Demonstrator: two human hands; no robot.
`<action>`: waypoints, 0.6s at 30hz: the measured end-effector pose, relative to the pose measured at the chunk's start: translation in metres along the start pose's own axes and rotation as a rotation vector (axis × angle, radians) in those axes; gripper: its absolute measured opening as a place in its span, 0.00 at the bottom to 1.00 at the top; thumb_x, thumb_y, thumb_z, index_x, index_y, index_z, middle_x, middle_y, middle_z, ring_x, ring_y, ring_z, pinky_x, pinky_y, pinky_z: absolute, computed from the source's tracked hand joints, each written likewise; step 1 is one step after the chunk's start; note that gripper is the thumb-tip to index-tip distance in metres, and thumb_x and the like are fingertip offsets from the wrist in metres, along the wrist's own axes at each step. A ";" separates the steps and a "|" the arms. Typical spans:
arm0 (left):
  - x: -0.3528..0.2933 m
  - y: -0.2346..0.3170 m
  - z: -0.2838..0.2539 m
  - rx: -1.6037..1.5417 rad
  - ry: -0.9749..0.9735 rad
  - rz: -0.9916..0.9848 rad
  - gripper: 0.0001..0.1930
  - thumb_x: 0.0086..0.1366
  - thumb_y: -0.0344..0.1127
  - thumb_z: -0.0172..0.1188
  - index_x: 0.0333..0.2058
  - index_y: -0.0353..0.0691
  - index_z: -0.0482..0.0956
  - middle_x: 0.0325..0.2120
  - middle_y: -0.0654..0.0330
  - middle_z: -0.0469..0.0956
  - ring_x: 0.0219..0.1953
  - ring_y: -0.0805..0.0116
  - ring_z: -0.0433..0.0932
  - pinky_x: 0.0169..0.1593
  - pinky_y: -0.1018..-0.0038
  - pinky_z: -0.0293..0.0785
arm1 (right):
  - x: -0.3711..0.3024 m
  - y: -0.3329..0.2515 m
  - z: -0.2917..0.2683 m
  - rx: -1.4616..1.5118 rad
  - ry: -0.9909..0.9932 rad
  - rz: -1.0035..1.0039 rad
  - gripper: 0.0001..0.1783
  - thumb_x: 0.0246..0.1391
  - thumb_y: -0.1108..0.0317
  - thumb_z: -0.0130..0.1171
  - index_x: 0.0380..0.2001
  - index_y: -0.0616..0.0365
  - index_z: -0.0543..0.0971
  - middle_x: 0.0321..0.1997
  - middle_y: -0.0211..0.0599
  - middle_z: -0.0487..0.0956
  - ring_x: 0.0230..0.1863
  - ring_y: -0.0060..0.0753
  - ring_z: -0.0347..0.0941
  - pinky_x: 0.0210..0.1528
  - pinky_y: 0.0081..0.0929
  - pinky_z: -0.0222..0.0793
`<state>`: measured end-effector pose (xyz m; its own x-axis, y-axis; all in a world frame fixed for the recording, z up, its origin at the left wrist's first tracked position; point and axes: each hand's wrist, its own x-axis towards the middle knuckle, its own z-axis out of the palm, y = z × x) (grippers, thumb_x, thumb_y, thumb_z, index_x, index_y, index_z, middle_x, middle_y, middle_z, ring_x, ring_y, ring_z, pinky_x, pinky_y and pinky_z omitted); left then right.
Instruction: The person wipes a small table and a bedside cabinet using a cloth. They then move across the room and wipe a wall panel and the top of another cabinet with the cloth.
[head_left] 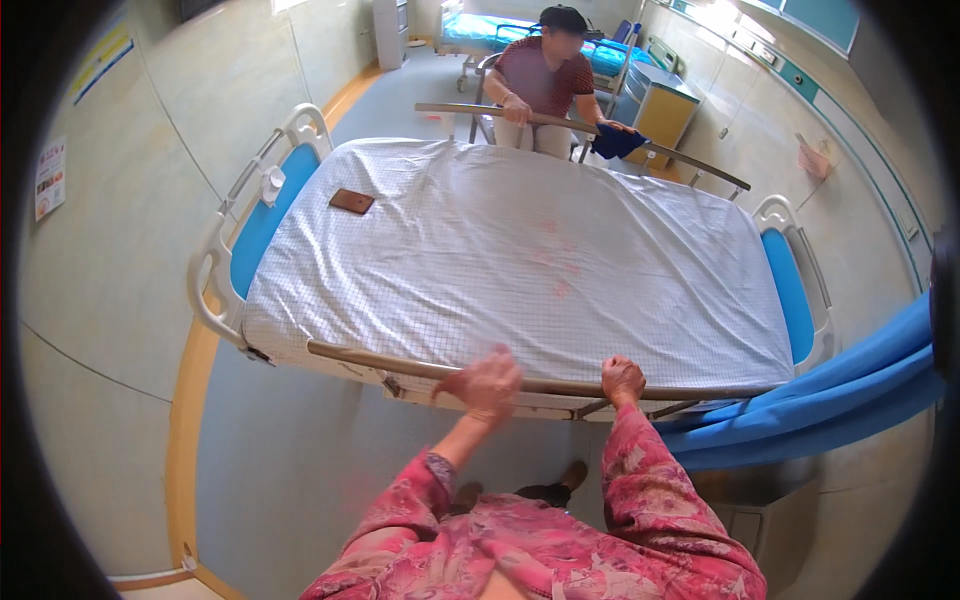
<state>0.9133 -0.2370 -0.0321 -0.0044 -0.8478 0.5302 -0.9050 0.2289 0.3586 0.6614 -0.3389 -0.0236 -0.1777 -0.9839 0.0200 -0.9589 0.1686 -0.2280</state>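
Observation:
A hospital bed covered with a white checked sheet [450, 260] lies across in front of me. Along its near side runs a brown metal bed rail [380, 362]. My right hand [622, 380] is closed around this rail, right of its middle. Just left of it, my left hand [484, 388] is at the rail, blurred by motion, with the thumb apart from the fingers and nothing visible in it. Whether the left hand touches the rail I cannot tell. On the far side, another person [540, 80] has both hands at the far bed rail [560, 120].
A brown phone-like slab [352, 201] lies on the sheet at far left. Blue-panelled end boards [275, 215] close the bed's ends. A dark blue cloth [618, 141] hangs on the far rail. A blue curtain [830, 385] drapes near right. Behind stand a cabinet [655, 100] and another bed [490, 30].

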 end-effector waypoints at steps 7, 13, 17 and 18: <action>0.007 0.027 -0.018 -0.155 -0.008 0.140 0.15 0.52 0.34 0.59 0.41 0.49 0.75 0.37 0.61 0.71 0.43 0.57 0.71 0.45 0.60 0.65 | 0.001 0.008 -0.004 -0.038 -0.009 0.004 0.16 0.52 0.55 0.47 0.26 0.51 0.80 0.33 0.48 0.80 0.36 0.56 0.76 0.38 0.47 0.72; -0.003 -0.019 -0.051 -0.156 -0.065 0.054 0.20 0.46 0.40 0.65 0.40 0.48 0.75 0.37 0.62 0.73 0.42 0.61 0.72 0.43 0.61 0.65 | 0.002 0.008 0.004 -0.014 -0.004 -0.023 0.17 0.52 0.55 0.48 0.25 0.52 0.80 0.32 0.50 0.80 0.35 0.56 0.76 0.38 0.47 0.72; -0.019 -0.076 -0.082 -0.020 -0.084 -0.064 0.17 0.47 0.40 0.64 0.38 0.48 0.77 0.35 0.63 0.75 0.42 0.63 0.73 0.44 0.62 0.64 | 0.002 0.007 0.000 -0.028 0.011 -0.026 0.16 0.53 0.55 0.48 0.25 0.53 0.81 0.31 0.50 0.80 0.34 0.57 0.76 0.37 0.46 0.72; -0.027 -0.098 -0.090 0.071 -0.020 -0.060 0.15 0.49 0.40 0.62 0.37 0.48 0.76 0.35 0.63 0.74 0.42 0.62 0.73 0.45 0.61 0.64 | 0.000 0.005 -0.002 -0.026 0.004 -0.028 0.17 0.53 0.55 0.48 0.26 0.53 0.81 0.32 0.51 0.80 0.35 0.56 0.77 0.38 0.46 0.72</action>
<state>1.0402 -0.1929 -0.0123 0.0427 -0.8683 0.4942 -0.9319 0.1437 0.3331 0.6566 -0.3375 -0.0230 -0.1516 -0.9880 0.0297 -0.9689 0.1425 -0.2021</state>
